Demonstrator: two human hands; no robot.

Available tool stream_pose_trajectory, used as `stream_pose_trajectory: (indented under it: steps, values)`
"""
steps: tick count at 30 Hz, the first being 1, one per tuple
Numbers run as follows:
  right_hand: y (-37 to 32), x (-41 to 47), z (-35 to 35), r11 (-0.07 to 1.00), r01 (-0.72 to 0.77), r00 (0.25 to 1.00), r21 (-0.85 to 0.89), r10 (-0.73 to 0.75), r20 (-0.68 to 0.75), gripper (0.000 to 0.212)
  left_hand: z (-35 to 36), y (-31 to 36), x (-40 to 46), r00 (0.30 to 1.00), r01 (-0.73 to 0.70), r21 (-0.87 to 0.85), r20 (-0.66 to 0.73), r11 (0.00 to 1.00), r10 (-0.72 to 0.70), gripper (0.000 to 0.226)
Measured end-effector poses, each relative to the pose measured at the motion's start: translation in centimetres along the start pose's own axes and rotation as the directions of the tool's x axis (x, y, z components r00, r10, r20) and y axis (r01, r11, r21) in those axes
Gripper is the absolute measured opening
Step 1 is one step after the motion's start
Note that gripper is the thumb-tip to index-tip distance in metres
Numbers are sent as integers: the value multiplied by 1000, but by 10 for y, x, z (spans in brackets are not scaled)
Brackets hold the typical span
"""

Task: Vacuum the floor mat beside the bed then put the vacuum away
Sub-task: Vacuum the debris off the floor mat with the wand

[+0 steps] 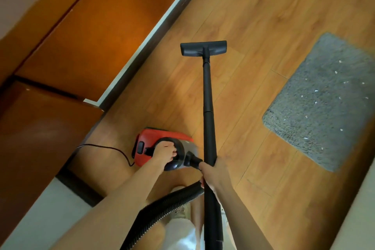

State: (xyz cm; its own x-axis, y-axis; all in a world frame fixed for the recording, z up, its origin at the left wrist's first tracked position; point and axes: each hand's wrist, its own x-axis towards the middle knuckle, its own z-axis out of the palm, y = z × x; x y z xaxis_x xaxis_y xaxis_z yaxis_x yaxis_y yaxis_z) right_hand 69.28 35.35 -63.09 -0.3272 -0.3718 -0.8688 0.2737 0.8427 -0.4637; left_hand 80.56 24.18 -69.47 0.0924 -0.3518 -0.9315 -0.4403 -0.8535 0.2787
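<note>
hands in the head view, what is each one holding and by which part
Left hand grips the red canister vacuum by its black top handle; right hand grips the long black wand near its lower end.

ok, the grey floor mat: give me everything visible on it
The grey floor mat is a shaggy, fabric-looking rectangle with rounded corners, lying flat on the wooden floor at the right of the view; its right edge runs out of frame. Small white specks are scattered over its pile. Nothing touches it: the floor head of the vacuum sits on bare boards to its left, well clear. A pale surface borders the floor near its lower end.
</note>
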Motion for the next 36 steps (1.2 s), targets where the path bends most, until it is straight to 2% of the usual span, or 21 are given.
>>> stream_pose_trajectory:
  steps: [2, 4, 5, 6, 7, 8, 11, 13, 15, 17, 19, 22, 24, 27, 29, 30, 32, 35, 36]
  values:
    - [9, 7, 6, 1000, 5, 1000, 5, -5, -17, 15, -18, -16, 26, 989, -49, 227, -123, 973, 78, 38]
    - [18, 13, 8, 1000, 17, 999, -10, -17, -42, 14, -32, -35, 48, 963, -127, 466, -155, 875, 222, 45]
    - [22, 16, 8, 999, 21, 998, -28, -23, -53, 13, -36, -44, 53, 941, -164, 649, -122, 743, 315, 50]
    - [25, 19, 7, 999, 24, 998, -41, -27, -60, 12, -39, -51, 56, 915, -192, 816, -51, 545, 400, 55]
    - [28, 22, 5, 999, 28, 998, -46, -31, -63, 11, -40, -55, 57, 864, -235, 918, 47, 319, 502, 60]
    - [30, 25, 3, 998, 36, 997, -47, -39, -62, 10, -38, -58, 60, 818, -278, 951, 160, 136, 553, 64]
    - [36, 34, -3, 997, 61, 997, -52, -64, -42, 10, -24, -60, 78, 760, -307, 943, 322, -125, 564, 61]
    - [40, 38, -5, 995, 71, 997, -63, -73, -25, 11, -15, -62, 92, 782, -301, 911, 405, -281, 474, 48]
    - [44, 42, -6, 995, 75, 997, -72, -75, -4, 11, -11, -58, 97, 777, -294, 884, 442, -364, 448, 33]
    - [47, 44, -6, 993, 86, 996, -83, -85, 14, 11, -10, -65, 109, 792, -259, 879, 431, -401, 432, 34]
    - [50, 46, -6, 991, 98, 995, -97, -96, 24, 11, -13, -72, 122, 765, -299, 888, 442, -349, 468, 44]
    - [55, 47, -7, 987, 106, 994, -119, -104, 21, 12, -16, -74, 127, 772, -267, 877, 443, -398, 457, 44]
    - [59, 45, -10, 985, 113, 993, -132, -111, 27, 13, -15, -71, 120, 763, -285, 881, 447, -376, 468, 46]
    - [66, 40, -19, 985, 112, 994, -133, -109, 27, 11, -14, -60, 115, 806, -245, 890, 407, -384, 431, 36]
    - [71, 38, -27, 982, 111, 994, -150, -110, 11, 12, -13, -54, 113, 784, -254, 885, 425, -390, 453, 41]
    - [74, 37, -32, 981, 106, 994, -159, -107, 4, 13, -10, -50, 110, 749, -255, 872, 451, -418, 484, 46]
    - [75, 35, -42, 985, 96, 995, -144, -96, 5, 13, 1, -43, 111, 766, -248, 851, 465, -462, 444, 44]
    - [75, 30, -55, 990, 101, 995, -95, -101, 7, 11, 32, -29, 93, 718, -281, 800, 542, -531, 437, 40]
    - [75, 30, -59, 991, 105, 994, -87, -106, -1, 10, 44, -24, 86, 740, -294, 782, 550, -549, 386, 34]
